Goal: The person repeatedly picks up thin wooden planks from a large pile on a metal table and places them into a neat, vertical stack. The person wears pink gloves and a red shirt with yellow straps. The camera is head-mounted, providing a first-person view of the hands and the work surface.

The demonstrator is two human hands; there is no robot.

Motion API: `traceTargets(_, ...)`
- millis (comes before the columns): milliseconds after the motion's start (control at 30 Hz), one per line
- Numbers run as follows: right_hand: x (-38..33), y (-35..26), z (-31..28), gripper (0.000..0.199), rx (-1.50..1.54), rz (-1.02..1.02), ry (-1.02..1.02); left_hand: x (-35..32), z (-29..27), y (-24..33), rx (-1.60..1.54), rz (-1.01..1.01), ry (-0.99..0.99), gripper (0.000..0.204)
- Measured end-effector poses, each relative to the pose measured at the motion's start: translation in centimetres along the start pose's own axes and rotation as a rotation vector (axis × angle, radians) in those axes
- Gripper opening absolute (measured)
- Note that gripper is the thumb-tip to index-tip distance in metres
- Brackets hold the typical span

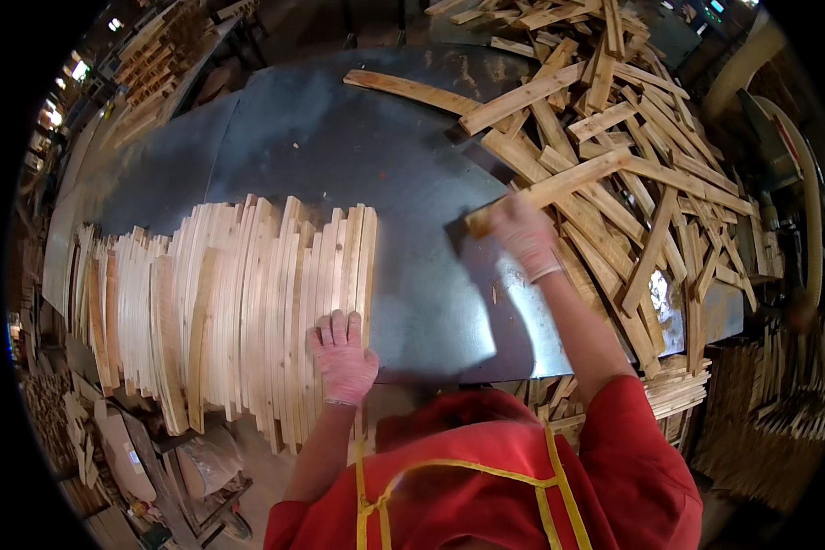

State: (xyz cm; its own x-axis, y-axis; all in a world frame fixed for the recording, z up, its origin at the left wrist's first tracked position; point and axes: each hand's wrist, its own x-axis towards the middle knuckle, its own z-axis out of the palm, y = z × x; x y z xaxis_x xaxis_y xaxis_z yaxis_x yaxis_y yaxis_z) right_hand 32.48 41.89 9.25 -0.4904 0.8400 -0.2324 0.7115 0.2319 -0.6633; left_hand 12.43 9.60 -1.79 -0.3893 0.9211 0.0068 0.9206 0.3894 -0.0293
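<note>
My left hand [345, 362], in a pinkish work glove, lies flat with its fingers stretched on the right end of a row of wooden strips [247, 302]. The strips stand packed side by side, and their near ends stick out past the table's front edge. My right hand [525, 240], in a similar glove and slightly blurred, is closed around the near end of a wooden board [582, 179]. The board's far end reaches over a loose heap of boards [614, 211] on the right.
All this rests on a wide dark metal table [312, 147]. A long board [411, 92] juts left from the heap. Stacked wood [156, 69] stands far left. More strips [674, 390] lie below the table's right corner. A pale hose [808, 211] hangs at the far right.
</note>
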Motion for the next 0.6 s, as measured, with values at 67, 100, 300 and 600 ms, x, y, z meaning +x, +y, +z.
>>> traceTargets(67, 4.1, 9.4, -2.9, 0.066, -0.258, 0.082, 0.639, 1.0, -0.2, 0.2, -0.021, 0.039, 0.043, 0.077)
traceTargets(100, 5.5, 12.3, -4.2, 0.077, -0.276, 0.138, 0.748, 1.3, -0.4, 0.3, -0.025, 0.037, 0.040, 0.076)
traceTargets(300, 11.6, 18.5, -6.7, 0.105, -0.201, 0.646, 0.648, 2.4, -3.2, 0.5, -0.133, 0.028, -0.006, 0.067)
traceTargets(600, 0.9, 14.0, 9.7, 0.092, -0.638, 0.068, 0.364, 0.4, -0.3, -0.7, -0.177, -0.004, 0.127, 0.068)
